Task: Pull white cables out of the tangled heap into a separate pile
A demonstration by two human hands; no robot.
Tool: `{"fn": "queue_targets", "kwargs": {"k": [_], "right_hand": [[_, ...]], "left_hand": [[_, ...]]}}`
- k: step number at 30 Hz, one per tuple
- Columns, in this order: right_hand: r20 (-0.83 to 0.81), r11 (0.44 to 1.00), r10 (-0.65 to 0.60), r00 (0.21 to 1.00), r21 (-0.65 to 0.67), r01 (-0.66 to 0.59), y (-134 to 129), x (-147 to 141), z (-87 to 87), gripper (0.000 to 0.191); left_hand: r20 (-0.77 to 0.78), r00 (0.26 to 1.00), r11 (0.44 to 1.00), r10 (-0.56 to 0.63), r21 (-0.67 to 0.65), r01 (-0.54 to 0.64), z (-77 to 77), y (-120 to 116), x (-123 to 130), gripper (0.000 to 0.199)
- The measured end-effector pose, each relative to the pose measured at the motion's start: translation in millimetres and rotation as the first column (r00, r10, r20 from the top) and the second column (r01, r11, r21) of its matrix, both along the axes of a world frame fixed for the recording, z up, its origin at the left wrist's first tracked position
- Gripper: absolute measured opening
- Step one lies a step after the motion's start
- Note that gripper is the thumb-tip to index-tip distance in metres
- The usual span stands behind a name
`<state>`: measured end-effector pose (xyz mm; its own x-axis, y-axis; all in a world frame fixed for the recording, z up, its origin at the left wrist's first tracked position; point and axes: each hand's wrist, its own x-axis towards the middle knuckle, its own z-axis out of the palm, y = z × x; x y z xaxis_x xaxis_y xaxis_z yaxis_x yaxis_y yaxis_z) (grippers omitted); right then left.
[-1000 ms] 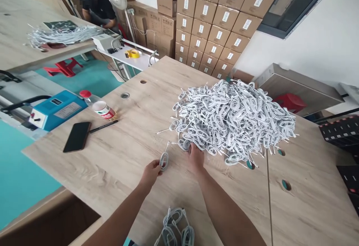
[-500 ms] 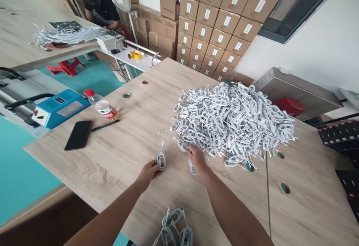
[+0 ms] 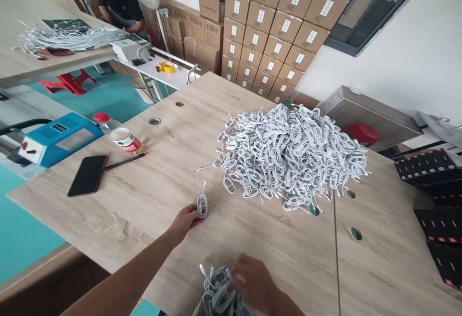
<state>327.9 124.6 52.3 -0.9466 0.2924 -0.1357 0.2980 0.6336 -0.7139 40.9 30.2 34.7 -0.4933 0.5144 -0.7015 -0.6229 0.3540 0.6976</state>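
A coiled grey-white cable (image 3: 202, 206) is pinched in my left hand (image 3: 186, 218), its plug pointing up, over the middle of the wooden table (image 3: 169, 162). At the near edge, my right hand (image 3: 252, 277) is blurred by motion and touches a small group of coiled cables (image 3: 216, 289); its fingers are too smeared to read. A large heap of similar coiled cables (image 3: 288, 152) covers the table's right part, with a few loose coils along its left side.
A phone (image 3: 87, 175), a pen (image 3: 124, 162) and a bottle with a red cap (image 3: 121, 135) stand at the left. Beyond them is a blue machine (image 3: 63, 138). Stacked cartons (image 3: 267, 32) line the wall. A person (image 3: 121, 8) sits at the far left.
My right hand has moved from the heap's near left edge down to the small group of cables at the near edge. My left hand still holds its coil. The view has shifted slightly.
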Motion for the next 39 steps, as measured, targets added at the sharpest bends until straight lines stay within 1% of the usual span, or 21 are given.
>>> {"fn": "queue_targets", "kwargs": {"k": [2, 4, 5, 7, 10, 12, 15, 17, 19, 21, 23, 24, 25, 26, 28, 29, 32, 34, 35, 37, 39], "right_hand": [[-0.046, 0.974, -0.207, 0.977, 0.084, 0.211, 26, -27, -3.3, 0.013], [-0.1, 0.884, -0.406, 0.908, 0.209, 0.418, 65, -64, -2.5, 0.018], [-0.098, 0.839, -0.469, 0.878, 0.259, 0.478, 85, -83, -1.7, 0.023], [-0.048, 0.795, -0.533, 0.845, 0.312, 0.519, 117, -113, -0.4, 0.025], [-0.012, 0.796, -0.566, 0.824, 0.251, 0.551, 138, -129, 3.6, 0.015], [-0.061, 0.785, -0.607, 0.793, 0.112, 0.61, 135, -117, 10.3, 0.015], [-0.062, 0.767, -0.637, 0.768, -0.152, 0.623, 107, -71, 23.8, 0.023], [0.05, 0.789, -0.555, 0.83, -0.286, 0.544, 78, -30, 29.0, 0.025], [0.21, 0.812, -0.365, 0.907, -0.405, 0.42, 51, 7, 28.1, 0.017], [0.293, 0.824, -0.227, 0.929, -0.451, 0.344, 38, 28, 22.9, 0.01], [0.26, 0.858, -0.285, 0.922, -0.36, 0.367, 48, 24, 17.6, 0.009], [0.192, 0.872, -0.366, 0.911, -0.271, 0.408, 61, 13, 15.9, 0.012], [0.1, 0.875, -0.442, 0.891, -0.169, 0.453, 79, -3, 15.1, 0.018], [0.004, 0.866, -0.497, 0.868, -0.068, 0.496, 98, -23, 14.8, 0.022], [-0.134, 0.822, -0.538, 0.832, 0.136, 0.553, 136, -67, 15.6, 0.033], [-0.151, 0.795, -0.541, 0.827, 0.228, 0.562, 152, -89, 16.0, 0.039], [-0.06, 0.754, -0.537, 0.841, 0.412, 0.511, 180, -135, 16.2, 0.041], [0.003, 0.763, -0.55, 0.835, 0.408, 0.501, 187, -145, 15.7, 0.031], [0.011, 0.773, -0.566, 0.825, 0.356, 0.525, 189, -144, 15.9, 0.026], [-0.017, 0.775, -0.616, 0.788, 0.167, 0.609, 190, -133, 18.5, 0.021], [-0.049, 0.744, -0.668, 0.742, -0.056, 0.666, 189, -112, 23.7, 0.026]], "left_hand": [[-0.034, 0.999, 1.0, 0.012, -0.018, -0.013, 2.9, 8, 0, 0.05], [-0.072, 0.997, 1.0, 0.02, -0.018, -0.022, 6.2, 21, 0, 0.051], [-0.09, 0.996, 1.0, 0.022, -0.013, -0.023, 8.1, 28, 0, 0.05], [-0.124, 0.992, 1.0, 0.015, 0.006, -0.015, 12.5, 43, 1, 0.047], [-0.177, 0.984, 0.999, -0.016, 0.029, 0.022, 19.1, 57, 0, 0.044], [-0.221, 0.974, 0.998, -0.046, 0.032, 0.054, 22.0, 59, -2, 0.04], [-0.303, 0.947, 0.994, -0.105, 0.008, 0.112, 22.7, 46, 1, 0.034], [-0.365, 0.915, 0.984, -0.173, -0.019, 0.178, 21.0, 26, 14, 0.026], [-0.412, 0.87, 0.96, -0.271, -0.051, 0.275, 17.5, -2, 36, 0.018], [-0.47, 0.764, 0.886, -0.442, -0.092, 0.455, 12.2, -32, 61, 0.022], [-0.584, 0.478, 0.671, -0.656, -0.161, 0.724, 6.6, -51, 79, 0.033], [-0.629, 0.33, 0.567, -0.704, -0.216, 0.795, 4.5, -53, 83, 0.04], [-0.66, 0.216, 0.501, -0.72, -0.279, 0.82, 2.9, -48, 82, 0.044], [-0.678, 0.154, 0.488, -0.718, -0.334, 0.807, 2.2, -37, 78, 0.048], [-0.703, 0.113, 0.545, -0.702, -0.429, 0.72, 2.4, 1, 62, 0.053], [-0.716, 0.102, 0.571, -0.691, -0.454, 0.684, 3.1, 24, 51, 0.054], [-0.738, 0.054, 0.613, -0.673, -0.515, 0.599, 5.3, 90, 20, 0.057], [-0.734, 0.015, 0.611, -0.679, -0.554, 0.566, 5.9, 116, 5, 0.049], [-0.729, -0.003, 0.604, -0.685, -0.569, 0.558, 5.8, 124, 0, 0.044], [-0.722, -0.034, 0.589, -0.691, -0.59, 0.552, 4.9, 129, -6, 0.035], [-0.719, -0.052, 0.584, -0.693, -0.601, 0.546, 3.5, 127, -8, 0.032]]}}
